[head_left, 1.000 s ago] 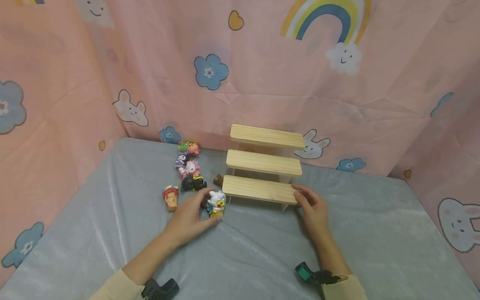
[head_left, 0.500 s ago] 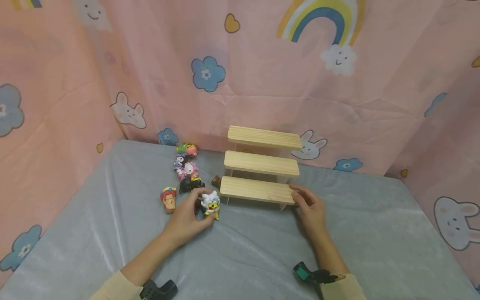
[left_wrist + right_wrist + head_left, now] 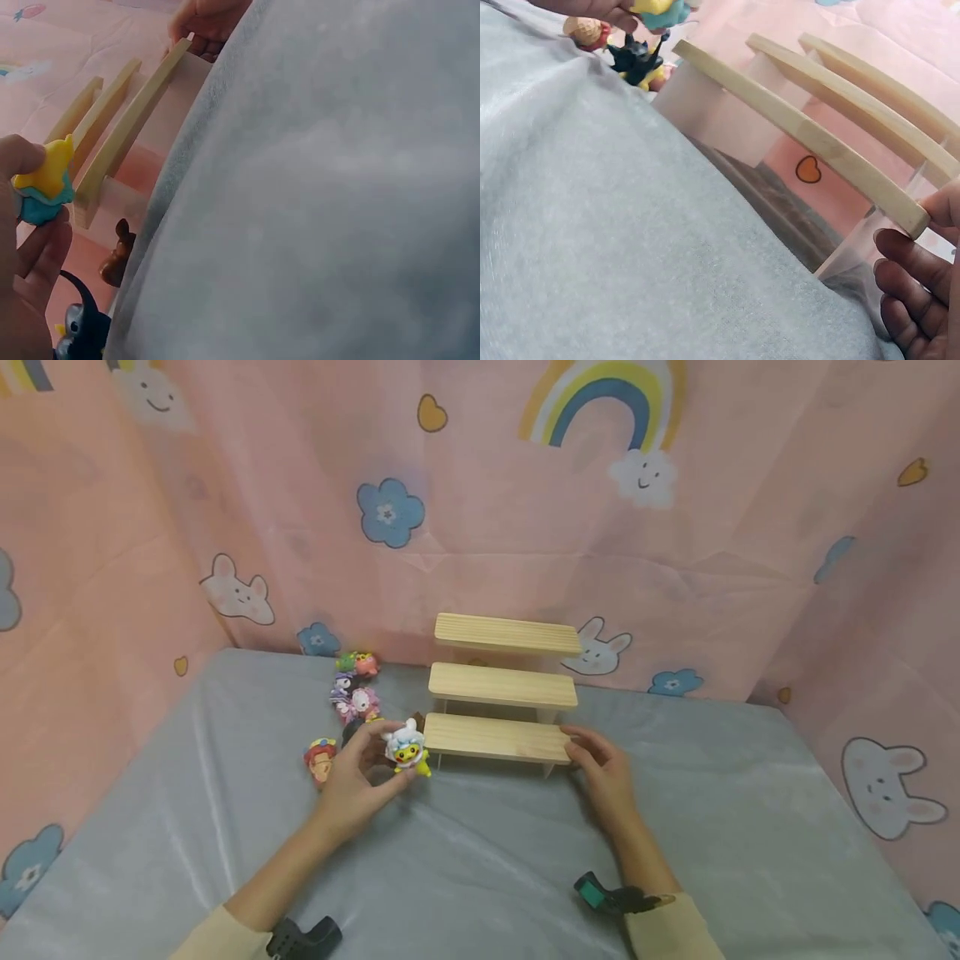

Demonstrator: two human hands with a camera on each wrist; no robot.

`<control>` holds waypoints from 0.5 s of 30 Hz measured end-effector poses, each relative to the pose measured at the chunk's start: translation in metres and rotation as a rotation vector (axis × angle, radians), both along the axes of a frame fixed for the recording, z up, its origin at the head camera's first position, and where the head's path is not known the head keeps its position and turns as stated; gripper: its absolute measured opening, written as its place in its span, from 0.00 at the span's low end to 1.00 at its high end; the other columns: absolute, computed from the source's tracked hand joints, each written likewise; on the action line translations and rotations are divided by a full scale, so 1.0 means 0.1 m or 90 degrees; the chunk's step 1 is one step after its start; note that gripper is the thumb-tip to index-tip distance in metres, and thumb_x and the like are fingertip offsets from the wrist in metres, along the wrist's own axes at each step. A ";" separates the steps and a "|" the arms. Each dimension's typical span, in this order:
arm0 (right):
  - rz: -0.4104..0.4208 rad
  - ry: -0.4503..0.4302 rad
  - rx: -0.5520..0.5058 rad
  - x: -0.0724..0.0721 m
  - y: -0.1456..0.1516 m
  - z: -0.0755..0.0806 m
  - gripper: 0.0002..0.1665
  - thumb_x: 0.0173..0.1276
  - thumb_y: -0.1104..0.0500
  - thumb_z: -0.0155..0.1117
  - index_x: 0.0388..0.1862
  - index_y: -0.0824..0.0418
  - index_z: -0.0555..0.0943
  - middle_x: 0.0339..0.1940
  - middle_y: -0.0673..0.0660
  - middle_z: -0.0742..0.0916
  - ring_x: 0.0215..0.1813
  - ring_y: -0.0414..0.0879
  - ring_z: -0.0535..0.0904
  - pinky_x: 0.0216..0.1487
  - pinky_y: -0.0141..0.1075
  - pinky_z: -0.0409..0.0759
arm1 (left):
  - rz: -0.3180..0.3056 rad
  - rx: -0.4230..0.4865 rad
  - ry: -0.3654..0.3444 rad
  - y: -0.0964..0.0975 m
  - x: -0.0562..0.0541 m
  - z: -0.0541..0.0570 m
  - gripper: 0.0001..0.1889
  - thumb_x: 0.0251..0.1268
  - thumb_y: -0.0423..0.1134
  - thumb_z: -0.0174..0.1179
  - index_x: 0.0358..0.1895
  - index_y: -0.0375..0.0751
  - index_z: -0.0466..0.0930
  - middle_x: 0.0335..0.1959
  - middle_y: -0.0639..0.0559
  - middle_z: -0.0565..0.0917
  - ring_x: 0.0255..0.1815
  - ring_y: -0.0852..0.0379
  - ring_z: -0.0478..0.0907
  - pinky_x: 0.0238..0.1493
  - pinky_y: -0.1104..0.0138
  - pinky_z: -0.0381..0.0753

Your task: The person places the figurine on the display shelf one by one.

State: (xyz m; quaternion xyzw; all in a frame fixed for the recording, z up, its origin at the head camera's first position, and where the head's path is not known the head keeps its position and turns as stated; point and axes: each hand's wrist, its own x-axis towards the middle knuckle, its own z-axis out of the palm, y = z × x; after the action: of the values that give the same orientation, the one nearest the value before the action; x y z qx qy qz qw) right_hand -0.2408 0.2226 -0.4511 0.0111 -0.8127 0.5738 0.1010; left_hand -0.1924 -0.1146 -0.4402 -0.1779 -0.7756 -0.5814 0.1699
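Note:
My left hand (image 3: 352,785) pinches a small yellow figurine (image 3: 407,749) in a white hood between thumb and fingers. It is held just off the left end of the lowest shelf of a three-tier wooden display stand (image 3: 498,739). The left wrist view shows the figurine's yellow and blue underside (image 3: 46,180). At the stand's other end, my right hand (image 3: 606,777) grips the right corner of the lowest shelf, thumb on the edge and fingers below (image 3: 922,277). All three shelves are bare. Beyond my left hand, a dark figurine (image 3: 82,330) and a brown one (image 3: 118,255) are partly hidden.
Several small figurines (image 3: 358,697) stand in a cluster left of the stand. A red-topped, cone-shaped figurine (image 3: 321,762) is nearer, partly behind my left hand. Grey cloth (image 3: 480,860) covers the table, and a pink patterned curtain (image 3: 487,527) hangs close behind the stand.
My left hand has raised the figurine slightly and turned its front toward the head camera. My right hand keeps its grip on the shelf corner. The head view has shifted a little.

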 end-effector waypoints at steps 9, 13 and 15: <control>0.071 -0.014 0.012 -0.03 0.07 -0.01 0.18 0.73 0.64 0.61 0.60 0.63 0.82 0.45 0.53 0.86 0.42 0.35 0.79 0.44 0.29 0.79 | -0.061 -0.031 -0.020 0.28 -0.18 0.27 0.32 0.57 0.27 0.72 0.65 0.43 0.73 0.52 0.43 0.83 0.51 0.54 0.84 0.49 0.66 0.86; 0.086 -0.008 0.010 -0.04 0.10 -0.01 0.19 0.73 0.65 0.61 0.61 0.64 0.82 0.48 0.59 0.85 0.44 0.34 0.80 0.45 0.28 0.80 | -0.114 -0.026 -0.019 0.51 -0.34 0.38 0.30 0.58 0.26 0.71 0.64 0.41 0.74 0.54 0.41 0.82 0.52 0.47 0.84 0.51 0.66 0.86; 0.088 -0.013 0.011 -0.04 0.09 0.00 0.19 0.73 0.64 0.61 0.61 0.63 0.82 0.49 0.61 0.86 0.44 0.34 0.80 0.46 0.28 0.80 | -0.130 -0.029 -0.021 0.62 -0.41 0.43 0.29 0.58 0.25 0.70 0.64 0.41 0.74 0.53 0.40 0.83 0.52 0.46 0.85 0.52 0.66 0.86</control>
State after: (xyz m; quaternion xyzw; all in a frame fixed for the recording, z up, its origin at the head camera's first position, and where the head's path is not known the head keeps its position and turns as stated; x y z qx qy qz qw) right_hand -0.2446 0.2319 -0.4514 0.0626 -0.8158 0.5725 0.0526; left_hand -0.2332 -0.0526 -0.3974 -0.2502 -0.7693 -0.5806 0.0926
